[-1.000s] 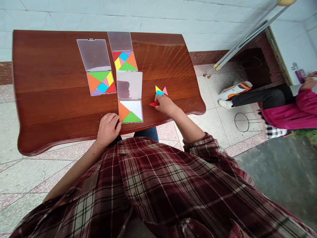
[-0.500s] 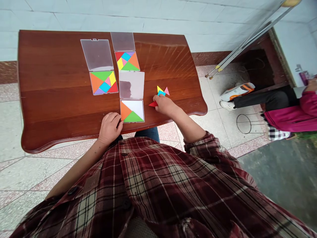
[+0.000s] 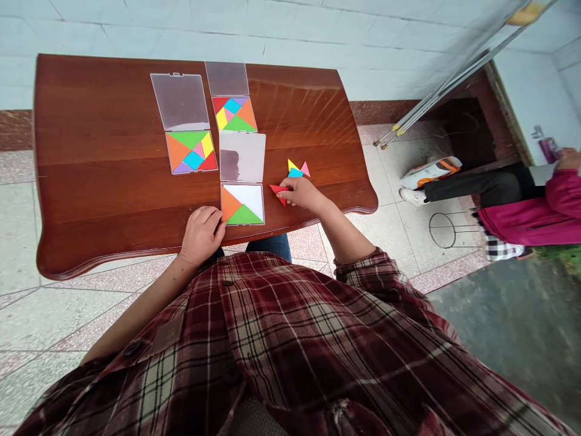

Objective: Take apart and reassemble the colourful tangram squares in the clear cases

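Note:
My right hand [image 3: 303, 194] pinches a red triangle piece [image 3: 278, 190] just right of the near puzzle tray [image 3: 247, 195], which holds an orange and a green triangle. My left hand [image 3: 202, 233] rests curled against that tray's left edge, fingertips touching it. Loose yellow [image 3: 291, 165], blue [image 3: 295, 173] and pink [image 3: 305, 169] pieces lie on the wooden table [image 3: 104, 181] just beyond my right hand. The tray's clear lid [image 3: 242, 156] lies open behind it.
Two filled colourful puzzle trays [image 3: 191, 152] [image 3: 234, 113] with open clear lids [image 3: 180, 101] lie farther back on the table. To the right, another person in a pink sleeve [image 3: 535, 212] sits beside a wire ring stand [image 3: 447, 229] on the tiled floor.
My right hand has lifted the red triangle and drawn it slightly left toward the near tray. My left hand has stayed at the tray's edge.

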The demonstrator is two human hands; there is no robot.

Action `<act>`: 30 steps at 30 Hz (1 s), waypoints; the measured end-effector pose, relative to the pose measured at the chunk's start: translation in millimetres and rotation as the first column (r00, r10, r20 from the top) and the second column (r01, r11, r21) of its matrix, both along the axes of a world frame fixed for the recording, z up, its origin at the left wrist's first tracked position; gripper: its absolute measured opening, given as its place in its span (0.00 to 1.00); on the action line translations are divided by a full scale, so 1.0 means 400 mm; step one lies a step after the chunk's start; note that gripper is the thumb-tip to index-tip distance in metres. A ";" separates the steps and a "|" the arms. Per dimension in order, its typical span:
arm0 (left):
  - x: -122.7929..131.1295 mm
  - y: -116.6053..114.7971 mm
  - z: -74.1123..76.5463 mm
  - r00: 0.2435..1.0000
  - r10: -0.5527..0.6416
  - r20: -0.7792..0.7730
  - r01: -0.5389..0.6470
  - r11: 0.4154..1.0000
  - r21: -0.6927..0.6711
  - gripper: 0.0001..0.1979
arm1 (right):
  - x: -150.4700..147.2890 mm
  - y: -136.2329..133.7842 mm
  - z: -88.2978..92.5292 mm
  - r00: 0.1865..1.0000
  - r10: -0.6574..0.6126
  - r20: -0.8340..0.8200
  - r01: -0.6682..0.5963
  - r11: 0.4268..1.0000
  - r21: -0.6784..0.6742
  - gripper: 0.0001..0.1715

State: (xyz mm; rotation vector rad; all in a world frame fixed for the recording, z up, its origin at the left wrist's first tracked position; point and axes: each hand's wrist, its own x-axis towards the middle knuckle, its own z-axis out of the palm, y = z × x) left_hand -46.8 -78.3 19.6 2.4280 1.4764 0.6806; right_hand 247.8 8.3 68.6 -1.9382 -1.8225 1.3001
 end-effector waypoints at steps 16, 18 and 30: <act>0.004 -0.002 0.006 1.000 0.019 -0.002 -0.019 0.999 -0.037 0.16 | -0.152 0.005 -0.004 0.993 0.046 0.111 -0.065 0.983 0.173 0.05; 0.004 -0.002 0.007 1.000 0.020 -0.002 -0.020 0.999 -0.040 0.16 | -0.146 0.007 -0.012 0.980 0.060 0.190 -0.100 0.973 0.210 0.01; 0.003 -0.002 0.010 1.000 0.018 -0.013 -0.018 0.999 -0.033 0.17 | -0.184 -0.042 0.007 0.887 0.159 0.433 -0.299 0.913 0.278 0.12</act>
